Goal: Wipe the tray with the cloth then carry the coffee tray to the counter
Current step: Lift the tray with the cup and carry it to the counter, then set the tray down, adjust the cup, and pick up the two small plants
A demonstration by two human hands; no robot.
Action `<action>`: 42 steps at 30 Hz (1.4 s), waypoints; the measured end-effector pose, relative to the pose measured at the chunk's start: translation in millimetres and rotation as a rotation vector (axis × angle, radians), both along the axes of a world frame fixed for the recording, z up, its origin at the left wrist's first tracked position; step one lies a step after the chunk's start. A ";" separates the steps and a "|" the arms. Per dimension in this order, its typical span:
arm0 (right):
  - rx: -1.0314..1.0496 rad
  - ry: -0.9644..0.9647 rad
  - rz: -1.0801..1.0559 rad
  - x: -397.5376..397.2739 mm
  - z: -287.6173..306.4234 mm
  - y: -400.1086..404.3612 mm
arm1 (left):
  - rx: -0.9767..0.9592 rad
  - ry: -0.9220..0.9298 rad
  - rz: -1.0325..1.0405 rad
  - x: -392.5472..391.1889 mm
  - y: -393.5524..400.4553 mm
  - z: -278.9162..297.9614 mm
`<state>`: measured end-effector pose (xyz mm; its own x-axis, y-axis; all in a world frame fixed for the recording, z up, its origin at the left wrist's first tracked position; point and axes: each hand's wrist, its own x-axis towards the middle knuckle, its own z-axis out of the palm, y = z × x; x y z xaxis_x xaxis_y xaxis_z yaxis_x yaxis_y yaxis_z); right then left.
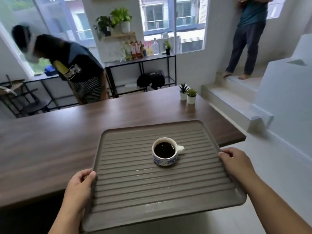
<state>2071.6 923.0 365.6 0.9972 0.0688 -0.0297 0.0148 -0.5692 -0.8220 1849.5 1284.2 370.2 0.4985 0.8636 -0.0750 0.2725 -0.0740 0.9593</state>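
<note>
A grey ribbed tray (128,188) is held in the air in front of me, its far end over the near edge of a dark wooden counter (67,132). A white cup with blue flowers (165,151), full of black coffee, stands upright near the tray's middle, handle pointing right. My left hand (79,188) grips the tray's left rim, thumb on top. My right hand (236,161) grips the right rim. Thin streaks of wet shine in the tray's grooves. No cloth is in view.
Two small potted plants (187,94) stand at the counter's far right. A person (72,68) bends over behind the counter at the left. Another person (244,39) stands on white steps at the right. A black shelf with bottles (140,51) is against the window.
</note>
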 end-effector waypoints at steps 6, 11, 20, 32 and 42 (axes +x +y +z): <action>-0.040 0.027 0.026 94.3 -3.0 34.0 | 0.011 0.033 0.006 99.6 41.3 -27.3; -0.074 0.042 0.052 169.3 -4.1 56.9 | 0.053 0.075 0.071 163.7 54.9 -45.2; -0.139 0.060 0.173 254.3 -12.2 98.5 | 0.140 0.181 0.169 223.0 66.2 -56.4; -0.169 0.039 0.237 281.6 -19.2 139.0 | 0.262 0.328 0.194 243.0 100.1 -61.3; -0.265 -0.079 0.231 286.1 -31.0 147.5 | 0.317 0.438 0.153 250.5 113.1 -67.3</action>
